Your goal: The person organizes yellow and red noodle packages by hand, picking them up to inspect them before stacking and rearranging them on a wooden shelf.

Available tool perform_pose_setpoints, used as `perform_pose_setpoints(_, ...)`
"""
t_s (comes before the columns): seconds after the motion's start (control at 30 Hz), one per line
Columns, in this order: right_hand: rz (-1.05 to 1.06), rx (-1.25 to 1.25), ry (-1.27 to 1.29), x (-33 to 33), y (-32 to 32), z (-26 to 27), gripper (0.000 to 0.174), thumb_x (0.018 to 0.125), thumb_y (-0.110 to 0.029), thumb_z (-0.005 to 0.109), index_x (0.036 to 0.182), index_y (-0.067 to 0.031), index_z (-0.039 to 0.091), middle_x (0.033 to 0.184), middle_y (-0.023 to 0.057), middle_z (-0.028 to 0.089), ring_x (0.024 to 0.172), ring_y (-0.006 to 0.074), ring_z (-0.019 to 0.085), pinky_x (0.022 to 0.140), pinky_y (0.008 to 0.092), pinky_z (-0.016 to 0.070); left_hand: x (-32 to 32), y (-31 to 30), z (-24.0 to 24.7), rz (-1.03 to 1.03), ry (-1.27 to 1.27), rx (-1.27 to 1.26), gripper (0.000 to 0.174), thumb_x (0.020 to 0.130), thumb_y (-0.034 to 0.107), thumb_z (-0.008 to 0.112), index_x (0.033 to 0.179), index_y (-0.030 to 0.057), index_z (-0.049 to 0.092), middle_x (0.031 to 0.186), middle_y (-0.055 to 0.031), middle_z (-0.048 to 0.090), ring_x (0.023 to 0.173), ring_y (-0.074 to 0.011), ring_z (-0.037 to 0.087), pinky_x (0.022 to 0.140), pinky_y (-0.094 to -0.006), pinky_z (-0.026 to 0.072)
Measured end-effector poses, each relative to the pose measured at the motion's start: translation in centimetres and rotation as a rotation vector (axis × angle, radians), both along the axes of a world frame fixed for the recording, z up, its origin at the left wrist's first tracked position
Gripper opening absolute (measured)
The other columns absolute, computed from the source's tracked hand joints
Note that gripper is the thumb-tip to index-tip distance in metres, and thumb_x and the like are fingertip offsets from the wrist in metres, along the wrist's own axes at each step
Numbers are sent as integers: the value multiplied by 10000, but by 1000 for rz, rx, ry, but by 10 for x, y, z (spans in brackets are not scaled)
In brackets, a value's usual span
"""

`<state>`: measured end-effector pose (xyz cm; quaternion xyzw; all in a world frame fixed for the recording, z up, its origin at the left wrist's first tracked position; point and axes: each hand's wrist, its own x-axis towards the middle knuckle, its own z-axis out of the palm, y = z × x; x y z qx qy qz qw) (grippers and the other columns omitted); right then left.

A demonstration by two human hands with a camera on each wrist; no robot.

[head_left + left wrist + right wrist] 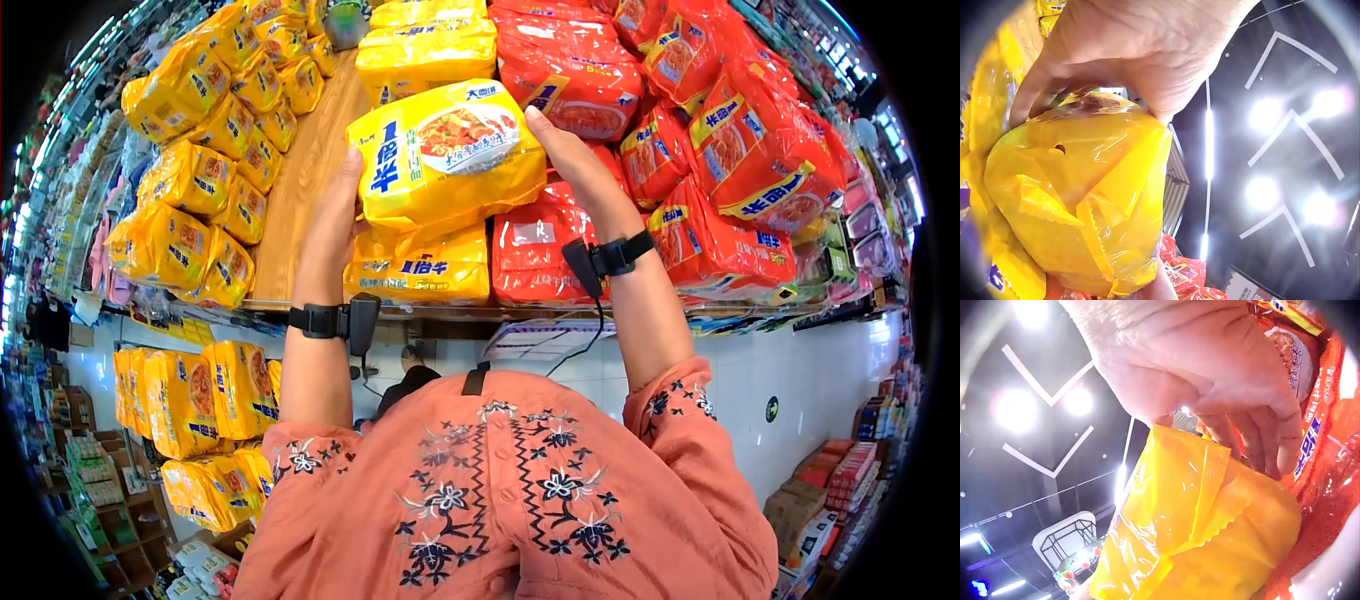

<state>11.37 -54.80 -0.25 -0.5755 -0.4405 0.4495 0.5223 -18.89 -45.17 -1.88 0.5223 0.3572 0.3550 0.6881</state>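
Note:
A yellow multipack of instant noodles (455, 165) with a noodle bowl printed on its front is held between both hands, tilted, above the other packs. My left hand (342, 195) grips its left end; in the left wrist view the fingers curl over the edge of the crimped yellow wrapper (1085, 200). On the opposite end, my right hand (575, 165) holds on with the thumb at the upper corner. The right wrist view shows the folded end seal (1204, 519) beneath that palm, fingers reaching behind the pack. Under it lies another yellow noodle pack (425, 270).
Red noodle packs (720, 150) are piled to the right, and a stack of yellow packs (200, 190) stands on the left. Between them shows the bare wooden tabletop (318, 130). More yellow packs (185, 400) sit lower left, beside the white tiled floor (730, 390).

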Motion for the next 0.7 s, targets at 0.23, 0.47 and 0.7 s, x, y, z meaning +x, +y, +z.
perform_pose_setpoints(0.23,46,25,168,-2,4,-3,546,1039,-456,510,1321,-1,622,1277,77,665,1142,140,599,989,297,446,3,-9,-3,-3,-129,-12,539,1042,445,523,1392,35,523,1260,-97,685,1102,-158,689,889,-303,578)
perform_pose_setpoints(0.47,42,165,177,-13,-17,18,410,1029,-339,562,1279,-19,615,1157,47,678,1052,106,619,909,271,480,5,-19,19,61,-230,46,462,1043,389,541,1334,31,513,1180,-68,677,1003,-111,683,850,-246,557)
perform_pose_setpoints(0.7,54,252,130,-41,-41,23,459,964,-172,608,1367,20,505,1290,82,607,1192,138,563,1024,303,447,-6,-23,34,45,-240,298,624,1012,401,583,1470,35,368,1337,-104,571,1162,-144,600,966,-279,501)
